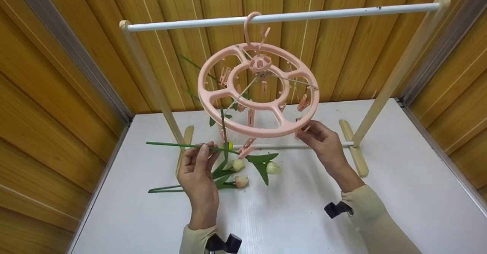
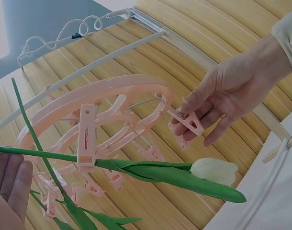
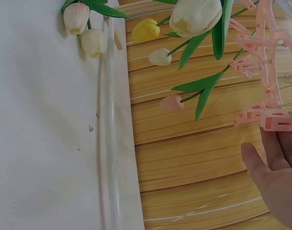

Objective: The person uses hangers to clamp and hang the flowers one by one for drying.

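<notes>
A round pink clip hanger (image 1: pixel 258 130) hangs by its hook from a white rail. With thumb and fingers, my left hand (image 1: pixel 198 172) pinches the green stem (image 1: pixel 163 143) of a white tulip (image 1: pixel 272 168) below the hanger's front left. A pink clothes peg (image 2: pixel 86 139) overlaps that stem in the left wrist view. At the hanger's right rim, my right hand (image 1: pixel 328 147) holds another pink peg (image 2: pixel 188 120) between thumb and fingers. More tulips, one yellow (image 3: pixel 146 30) and one pink (image 3: pixel 172 102), hang head down under the ring.
The white rail (image 1: pixel 342 15) rests on two wooden side posts (image 1: pixel 395 71) with feet on the white table (image 1: pixel 289 216). Two loose tulips (image 1: pixel 241 181) lie on the table beyond my left hand. Wood-patterned panels (image 1: pixel 342 56) close off the back and sides.
</notes>
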A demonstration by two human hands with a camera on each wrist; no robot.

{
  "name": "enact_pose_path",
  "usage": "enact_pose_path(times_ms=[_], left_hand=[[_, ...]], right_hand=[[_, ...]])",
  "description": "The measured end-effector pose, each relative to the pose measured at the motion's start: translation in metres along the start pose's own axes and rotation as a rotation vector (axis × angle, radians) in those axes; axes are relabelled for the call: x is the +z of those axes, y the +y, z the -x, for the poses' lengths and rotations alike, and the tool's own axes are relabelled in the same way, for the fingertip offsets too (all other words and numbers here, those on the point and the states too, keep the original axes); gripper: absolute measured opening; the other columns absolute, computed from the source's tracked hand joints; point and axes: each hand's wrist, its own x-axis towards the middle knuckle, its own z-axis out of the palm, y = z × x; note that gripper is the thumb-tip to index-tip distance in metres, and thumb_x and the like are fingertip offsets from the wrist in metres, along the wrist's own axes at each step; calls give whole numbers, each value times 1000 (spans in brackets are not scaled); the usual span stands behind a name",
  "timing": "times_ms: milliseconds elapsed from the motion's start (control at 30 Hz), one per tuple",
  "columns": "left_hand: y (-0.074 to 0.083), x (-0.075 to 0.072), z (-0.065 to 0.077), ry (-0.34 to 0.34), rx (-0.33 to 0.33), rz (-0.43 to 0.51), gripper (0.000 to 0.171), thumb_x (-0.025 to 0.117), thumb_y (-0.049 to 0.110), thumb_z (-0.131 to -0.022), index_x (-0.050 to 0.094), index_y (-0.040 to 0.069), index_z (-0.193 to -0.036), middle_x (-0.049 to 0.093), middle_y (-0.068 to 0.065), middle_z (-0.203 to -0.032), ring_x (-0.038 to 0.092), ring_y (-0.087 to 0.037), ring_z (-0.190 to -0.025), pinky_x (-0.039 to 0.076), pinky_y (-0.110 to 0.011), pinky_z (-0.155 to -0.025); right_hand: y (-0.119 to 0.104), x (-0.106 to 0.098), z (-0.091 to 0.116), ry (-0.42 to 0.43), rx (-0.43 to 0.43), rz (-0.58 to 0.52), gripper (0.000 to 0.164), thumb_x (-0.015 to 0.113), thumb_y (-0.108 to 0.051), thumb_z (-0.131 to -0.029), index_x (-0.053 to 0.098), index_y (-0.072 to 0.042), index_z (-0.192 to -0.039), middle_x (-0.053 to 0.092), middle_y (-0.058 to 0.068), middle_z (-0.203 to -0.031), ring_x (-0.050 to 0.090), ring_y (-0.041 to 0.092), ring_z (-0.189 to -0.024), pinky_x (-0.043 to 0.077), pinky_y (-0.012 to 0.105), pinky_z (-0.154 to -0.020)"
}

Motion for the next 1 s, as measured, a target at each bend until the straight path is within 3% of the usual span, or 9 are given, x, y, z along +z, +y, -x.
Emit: enact_pose_path(times_ms=[200,467,1000], left_hand=[[1,-2,-2,16,10,-24,9,66,2,-104,67,-2,-112,74,-17,-110,75,-26,-104,60,-44,-96],[0,-4,-5,19,30,-28,10,66,1,-103,66,-2,-113,73,-16,-110,75,-25,-103,60,-43,-97],[1,-5,-8,59,10,-11,12,67,0,-102,67,-3,-114,74,-17,-110,75,-26,-104,60,-42,-96]], right_hand=[[0,0,4,-20,-9,-45,26,69,-2,-103,69,-1,-129,71,13,-111,67,23,-106,57,30,-97],[3,0,10,-87,-55,-91,24,56,-4,-110,67,4,-130,72,16,-115,69,24,-115,55,38,-105],[0,0,14,-21,8,-99,28,68,4,-101,70,3,-129,73,14,-117,70,22,-106,60,31,-94]])
